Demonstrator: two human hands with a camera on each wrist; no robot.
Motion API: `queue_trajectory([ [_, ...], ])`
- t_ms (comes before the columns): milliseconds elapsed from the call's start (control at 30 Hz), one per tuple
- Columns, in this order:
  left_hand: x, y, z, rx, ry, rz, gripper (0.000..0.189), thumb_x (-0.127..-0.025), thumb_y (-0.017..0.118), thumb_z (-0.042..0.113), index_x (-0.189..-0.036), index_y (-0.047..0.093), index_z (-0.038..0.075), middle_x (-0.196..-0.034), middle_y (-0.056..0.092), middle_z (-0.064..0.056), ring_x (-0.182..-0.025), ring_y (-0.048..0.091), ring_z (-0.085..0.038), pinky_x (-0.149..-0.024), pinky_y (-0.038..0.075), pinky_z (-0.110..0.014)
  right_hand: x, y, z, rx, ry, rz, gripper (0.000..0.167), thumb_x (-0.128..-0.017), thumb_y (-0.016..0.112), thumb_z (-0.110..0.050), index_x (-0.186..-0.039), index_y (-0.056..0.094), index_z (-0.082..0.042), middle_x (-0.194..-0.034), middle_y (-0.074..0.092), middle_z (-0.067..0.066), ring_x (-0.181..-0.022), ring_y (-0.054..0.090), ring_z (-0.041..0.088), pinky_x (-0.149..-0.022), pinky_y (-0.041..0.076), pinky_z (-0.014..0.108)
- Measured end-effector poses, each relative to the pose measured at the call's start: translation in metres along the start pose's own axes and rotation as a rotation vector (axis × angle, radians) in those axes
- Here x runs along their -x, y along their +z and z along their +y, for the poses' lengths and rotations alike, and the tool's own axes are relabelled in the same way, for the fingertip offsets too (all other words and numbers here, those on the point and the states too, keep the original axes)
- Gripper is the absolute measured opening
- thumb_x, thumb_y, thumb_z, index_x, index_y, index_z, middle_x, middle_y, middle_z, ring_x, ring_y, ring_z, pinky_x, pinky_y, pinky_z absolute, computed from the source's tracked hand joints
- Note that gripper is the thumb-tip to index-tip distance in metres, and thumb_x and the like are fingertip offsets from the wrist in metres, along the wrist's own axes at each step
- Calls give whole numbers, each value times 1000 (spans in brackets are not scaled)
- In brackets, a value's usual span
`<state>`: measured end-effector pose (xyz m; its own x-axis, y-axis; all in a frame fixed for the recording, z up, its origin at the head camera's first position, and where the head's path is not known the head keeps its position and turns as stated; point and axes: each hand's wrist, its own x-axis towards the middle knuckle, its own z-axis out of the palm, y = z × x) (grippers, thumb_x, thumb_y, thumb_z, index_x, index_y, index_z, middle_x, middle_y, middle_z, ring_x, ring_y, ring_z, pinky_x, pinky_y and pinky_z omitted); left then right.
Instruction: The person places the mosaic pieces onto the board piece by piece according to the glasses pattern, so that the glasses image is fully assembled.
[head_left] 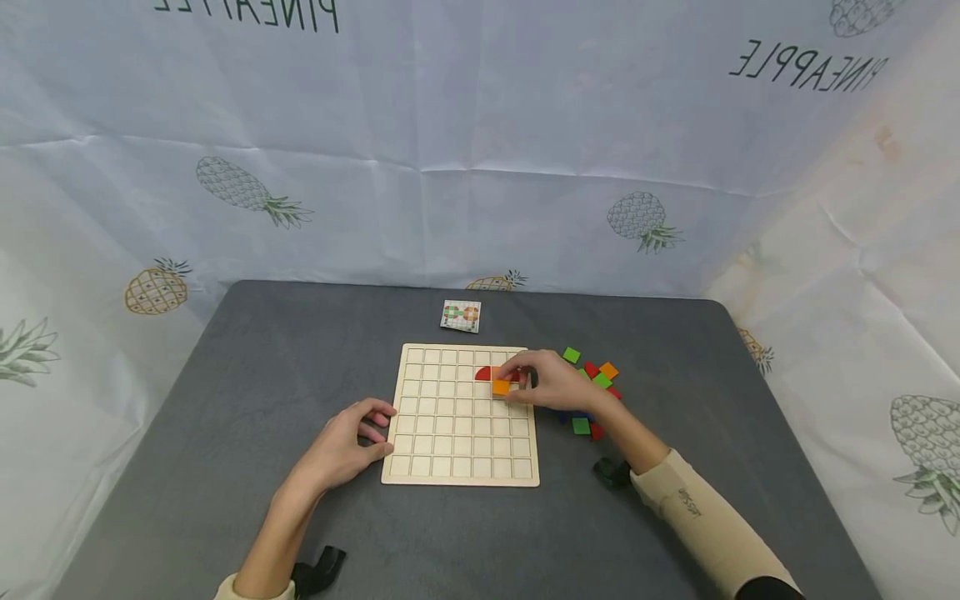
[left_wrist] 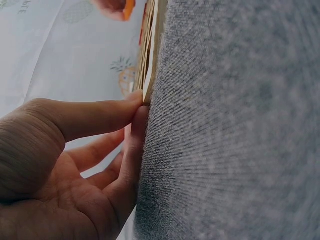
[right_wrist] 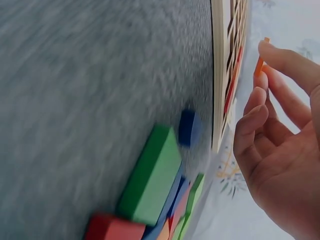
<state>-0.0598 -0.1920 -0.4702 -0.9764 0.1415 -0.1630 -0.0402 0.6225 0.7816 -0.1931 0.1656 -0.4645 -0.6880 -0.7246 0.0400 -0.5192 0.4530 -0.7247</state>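
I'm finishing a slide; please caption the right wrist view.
A right hand pinches an orange piece above a gridded board, coloured blocks on the grey table nearby.

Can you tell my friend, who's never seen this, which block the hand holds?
On the grey table, find the pale wooden grid board. Look toward its far right corner, where the right hand is. The orange block is pinched between thumb and finger there: the red pieces nearby lie on the board, but this one is held.

A pale cloth [head_left: 465,100] printed with pineapples [head_left: 232,182] and lettering [head_left: 808,65] hangs behind a grey table [head_left: 465,537].
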Motion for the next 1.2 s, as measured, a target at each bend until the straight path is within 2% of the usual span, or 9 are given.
queue_trajectory([
  [267, -1, -1, 2, -10, -14, 2, 45, -90, 86, 2, -131, 69, 5, -115, 68, -11, -96, 71, -17, -82, 61, -32, -16, 13, -4, 22, 26, -34, 28, -95, 85, -15, -122, 79, -11, -112, 79, 5, -83, 60, 7, -76, 54, 20],
  [500, -1, -3, 4, 3, -12, -7, 46, -89, 87, 2, -131, 69, 4, -115, 68, -11, -96, 72, -18, -83, 61, -36, -23, 17, -9, 81, 24, -32, 28, -95, 85, -15, -122, 79, -12, -116, 80, 3, -83, 60, 4, -78, 55, 20],
  [733, -1, -4, 5, 7, -15, -12, 46, -89, 87, 3, -131, 69, 4, -115, 68, -11, -96, 72, -17, -82, 61, -34, -26, 17, -11, 64, 48, -40, 28, -94, 85, -16, -122, 79, -14, -121, 79, 3, -84, 60, 6, -78, 55, 21],
  [1200, -1, -2, 5, 0, -21, 1, 46, -88, 87, 2, -130, 69, 4, -115, 69, -12, -96, 72, -18, -83, 62, -37, -22, 19, -9, 73, 24, -3, 25, -95, 85, -15, -120, 81, -13, -114, 80, 3, -84, 63, 13, -77, 54, 21],
])
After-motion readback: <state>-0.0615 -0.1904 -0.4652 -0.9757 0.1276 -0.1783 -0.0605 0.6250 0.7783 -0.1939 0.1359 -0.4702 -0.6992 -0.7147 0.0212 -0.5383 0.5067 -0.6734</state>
